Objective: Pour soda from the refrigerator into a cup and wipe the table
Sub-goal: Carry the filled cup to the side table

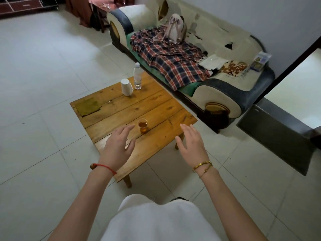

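A small clear cup (143, 126) holding amber liquid stands near the front of the low wooden table (121, 108). A yellow-green cloth (88, 106) lies flat at the table's left corner. My left hand (118, 145) hovers just left of the cup, fingers spread, holding nothing. To the right of the cup my right hand (192, 144) hangs over the table's near right edge, also spread and empty. Neither hand touches the cup.
A clear plastic bottle (137, 78) and a white stack of cups (126, 87) stand at the table's far corner. A worn sofa (217, 91) with a plaid blanket (170, 58) runs along the right. A dark doorway frame (278, 129) is at far right. Pale floor tiles surround the table.
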The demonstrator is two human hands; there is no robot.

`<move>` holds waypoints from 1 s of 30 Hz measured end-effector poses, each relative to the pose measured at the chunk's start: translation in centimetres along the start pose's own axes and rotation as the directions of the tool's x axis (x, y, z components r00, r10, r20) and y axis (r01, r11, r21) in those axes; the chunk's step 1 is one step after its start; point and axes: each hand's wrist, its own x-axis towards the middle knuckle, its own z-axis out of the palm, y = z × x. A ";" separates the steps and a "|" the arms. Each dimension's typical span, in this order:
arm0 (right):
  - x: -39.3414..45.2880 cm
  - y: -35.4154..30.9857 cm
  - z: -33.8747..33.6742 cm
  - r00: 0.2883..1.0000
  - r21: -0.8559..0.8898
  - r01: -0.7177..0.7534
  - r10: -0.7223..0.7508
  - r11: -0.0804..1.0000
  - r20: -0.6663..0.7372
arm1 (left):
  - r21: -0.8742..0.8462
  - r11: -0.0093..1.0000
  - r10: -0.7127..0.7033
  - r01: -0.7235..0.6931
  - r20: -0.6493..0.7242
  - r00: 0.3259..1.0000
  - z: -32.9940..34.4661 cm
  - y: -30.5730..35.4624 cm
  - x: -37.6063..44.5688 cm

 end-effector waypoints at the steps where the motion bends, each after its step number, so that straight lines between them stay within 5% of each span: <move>1: 1.1 -0.1 0.2 1.000 0.005 0.008 -0.008 1.000 0.014 | 0.000 1.000 -0.021 0.021 -0.002 1.000 0.0 -0.1 0.6; 13: 12.6 1.7 3.6 0.959 0.034 0.176 -0.179 0.984 0.219 | -0.020 0.951 -0.310 0.309 -0.078 0.948 3.5 -1.5 5.3; 30: 30.0 10.0 4.4 0.848 0.097 0.225 -0.244 0.969 0.470 | -0.210 0.722 -0.690 0.660 -0.140 0.710 12.0 1.3 14.9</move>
